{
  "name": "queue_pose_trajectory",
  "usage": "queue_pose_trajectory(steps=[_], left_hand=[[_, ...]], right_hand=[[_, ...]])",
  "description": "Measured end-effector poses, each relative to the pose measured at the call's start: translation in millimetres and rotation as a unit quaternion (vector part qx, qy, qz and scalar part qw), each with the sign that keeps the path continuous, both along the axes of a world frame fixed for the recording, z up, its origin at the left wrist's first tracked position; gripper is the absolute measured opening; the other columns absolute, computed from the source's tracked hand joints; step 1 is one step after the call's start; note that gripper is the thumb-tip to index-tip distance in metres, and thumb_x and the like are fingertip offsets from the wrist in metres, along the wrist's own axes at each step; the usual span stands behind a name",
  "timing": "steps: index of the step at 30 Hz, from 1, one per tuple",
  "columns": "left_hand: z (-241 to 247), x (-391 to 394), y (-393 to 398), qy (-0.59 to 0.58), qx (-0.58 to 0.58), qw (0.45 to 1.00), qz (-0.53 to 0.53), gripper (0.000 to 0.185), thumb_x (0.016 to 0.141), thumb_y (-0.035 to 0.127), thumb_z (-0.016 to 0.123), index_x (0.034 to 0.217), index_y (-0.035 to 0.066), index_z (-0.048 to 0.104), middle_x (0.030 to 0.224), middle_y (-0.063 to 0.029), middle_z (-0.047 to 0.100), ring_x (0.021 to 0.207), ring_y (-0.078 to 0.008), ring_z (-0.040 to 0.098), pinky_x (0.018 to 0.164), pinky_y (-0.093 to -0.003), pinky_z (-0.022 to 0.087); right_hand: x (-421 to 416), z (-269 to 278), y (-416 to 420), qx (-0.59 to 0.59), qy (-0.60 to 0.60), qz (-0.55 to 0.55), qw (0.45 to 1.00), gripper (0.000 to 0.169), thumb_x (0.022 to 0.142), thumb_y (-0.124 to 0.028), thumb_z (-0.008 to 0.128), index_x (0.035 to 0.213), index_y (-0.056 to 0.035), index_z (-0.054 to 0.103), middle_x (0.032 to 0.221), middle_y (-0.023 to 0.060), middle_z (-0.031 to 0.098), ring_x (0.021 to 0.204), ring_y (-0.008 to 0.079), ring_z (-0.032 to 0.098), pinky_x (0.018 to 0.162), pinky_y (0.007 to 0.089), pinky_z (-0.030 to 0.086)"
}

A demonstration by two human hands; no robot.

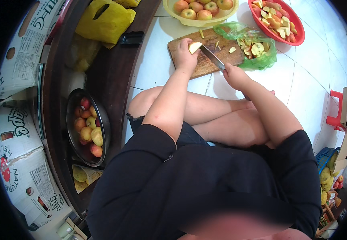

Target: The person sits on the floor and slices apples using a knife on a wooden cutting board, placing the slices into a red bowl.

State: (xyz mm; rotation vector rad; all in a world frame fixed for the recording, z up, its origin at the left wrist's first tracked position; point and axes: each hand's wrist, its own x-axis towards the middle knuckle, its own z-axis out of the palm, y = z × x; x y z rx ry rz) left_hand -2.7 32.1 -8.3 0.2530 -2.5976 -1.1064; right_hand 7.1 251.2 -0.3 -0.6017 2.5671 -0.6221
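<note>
My left hand (187, 57) holds an apple wedge (195, 47) above the left part of a wooden cutting board (202, 64), with the pale cut face turned up. In my right hand (236, 75) is a kitchen knife (212, 57), its blade slanting across the board and its tip at the wedge. A few thin apple scraps (232, 49) lie on the board. At the board's right end, a green plastic bag (266, 61) lies open with cut apple trimmings (253, 49) in it. My fingers hide part of the wedge.
Beyond the board stand a yellow basin (202, 22) of whole apples and a red basin (301, 37) of cut apple pieces. To my left, a black bowl (106, 135) of apples and a yellow bag (110, 22) rest on dark wood. A red stool (335, 110) is at right.
</note>
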Motion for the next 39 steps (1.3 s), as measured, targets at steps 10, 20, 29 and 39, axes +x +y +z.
queue_pose_trajectory(steps=[10, 20, 29, 39], left_hand=[[5.3, 9.6, 8.8, -0.092, -0.025, 0.987, -0.127, 0.049, 0.071, 0.019, 0.083, 0.117, 0.015, 0.064, 0.129, -0.0113, 0.05, 0.119, -0.0305, 0.054, 0.099, -0.0391, 0.047], [7.8, 7.3, 7.2, -0.252, -0.055, 0.963, -0.078, 0.052, 0.07, 0.029, 0.084, 0.115, 0.009, 0.068, 0.113, -0.0151, 0.066, 0.106, -0.0311, 0.063, 0.093, -0.0391, 0.05], [-36.5, -3.0, -4.1, -0.222, 0.041, 0.974, -0.022, 0.038, 0.075, 0.025, 0.08, 0.107, 0.007, 0.072, 0.1, -0.0163, 0.071, 0.094, -0.0317, 0.067, 0.085, -0.0401, 0.053], [2.5, 1.1, 6.4, -0.252, 0.024, 0.967, -0.004, 0.037, 0.074, 0.022, 0.081, 0.105, 0.005, 0.071, 0.1, -0.0168, 0.071, 0.094, -0.0315, 0.068, 0.084, -0.0389, 0.053]], right_hand=[[-19.0, 10.1, 41.7, 0.013, -0.026, -0.276, 0.961, 0.026, 0.099, -0.02, 0.043, 0.107, 0.0035, 0.051, 0.087, 0.0244, 0.065, 0.06, 0.0362, 0.066, 0.048, 0.0446, 0.055], [30.1, 36.8, -17.6, 0.071, -0.03, -0.061, 0.995, 0.018, 0.096, -0.01, 0.037, 0.103, 0.0034, 0.046, 0.092, 0.0285, 0.066, 0.091, 0.0453, 0.064, 0.083, 0.0523, 0.049], [23.2, 49.5, -14.6, 0.129, -0.057, -0.036, 0.989, 0.018, 0.099, -0.01, 0.03, 0.102, 0.0007, 0.044, 0.095, 0.0272, 0.065, 0.093, 0.0446, 0.062, 0.081, 0.0531, 0.048], [21.1, 44.0, -21.4, 0.143, -0.041, -0.03, 0.988, 0.016, 0.097, -0.01, 0.033, 0.102, 0.0009, 0.043, 0.092, 0.0264, 0.066, 0.089, 0.0447, 0.064, 0.078, 0.053, 0.049]])
